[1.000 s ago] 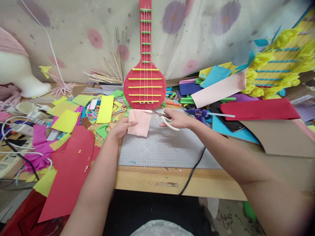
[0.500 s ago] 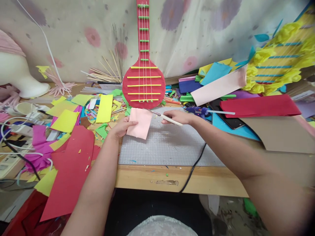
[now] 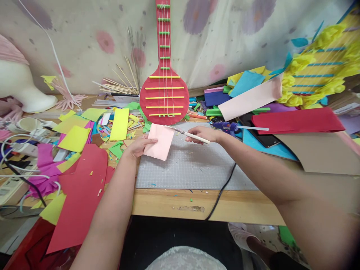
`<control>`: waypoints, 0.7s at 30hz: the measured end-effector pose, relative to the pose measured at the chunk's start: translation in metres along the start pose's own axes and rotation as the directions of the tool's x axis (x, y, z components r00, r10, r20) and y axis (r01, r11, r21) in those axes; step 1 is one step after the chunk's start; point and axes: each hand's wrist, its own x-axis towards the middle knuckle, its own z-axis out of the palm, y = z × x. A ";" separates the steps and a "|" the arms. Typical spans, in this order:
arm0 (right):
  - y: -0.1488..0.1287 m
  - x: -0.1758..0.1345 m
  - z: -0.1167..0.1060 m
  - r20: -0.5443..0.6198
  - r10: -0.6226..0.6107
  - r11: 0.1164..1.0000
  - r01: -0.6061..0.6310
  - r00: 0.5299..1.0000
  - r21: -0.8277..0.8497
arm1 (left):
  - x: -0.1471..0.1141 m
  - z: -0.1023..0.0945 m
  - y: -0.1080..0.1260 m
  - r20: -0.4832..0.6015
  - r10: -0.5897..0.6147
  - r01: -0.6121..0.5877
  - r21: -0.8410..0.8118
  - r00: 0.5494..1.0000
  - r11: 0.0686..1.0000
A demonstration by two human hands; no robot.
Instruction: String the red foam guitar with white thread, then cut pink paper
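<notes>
My left hand (image 3: 140, 145) pinches the left edge of a pale pink sheet of paper (image 3: 160, 142), thumb on top, and holds it up over the grey cutting mat (image 3: 194, 168). In my right hand (image 3: 203, 134) is a pair of scissors (image 3: 195, 137) with white handles, my fingers closed around them. The blades point left and meet the sheet's upper right corner. Just behind the sheet stands a red paper lute (image 3: 164, 101) with yellow and green strips and white strings, leaning against the curtain.
Yellow sheets (image 3: 119, 123), paper scraps and a large red piece (image 3: 84, 187) lie on the left. A blue glue gun (image 3: 226, 127), a phone (image 3: 261, 131) and folded red paper (image 3: 298, 120) are on the right. A black cable (image 3: 223, 189) crosses the table edge (image 3: 174, 206).
The pink sheet has shifted slightly down and left. The scissors have moved a little right, toward the sheet's corner. A person's foot and leg now show under the table at the lower right.
</notes>
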 end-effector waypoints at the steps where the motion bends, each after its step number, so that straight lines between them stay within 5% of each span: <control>1: 0.000 0.000 0.000 0.000 0.005 1.000 -0.005 1.000 0.005 | 0.000 -0.001 0.000 0.009 0.000 0.000 0.004 1.000 1.000; 14: 0.009 0.005 -0.002 -0.061 -0.015 0.986 0.005 0.998 -0.169 | 0.002 -0.002 -0.001 0.039 -0.034 0.035 -0.033 0.999 0.999; 21: 0.010 0.005 -0.002 -0.029 -0.017 0.994 0.014 0.999 -0.110 | 0.001 -0.004 -0.002 0.025 -0.035 0.036 -0.015 0.999 0.999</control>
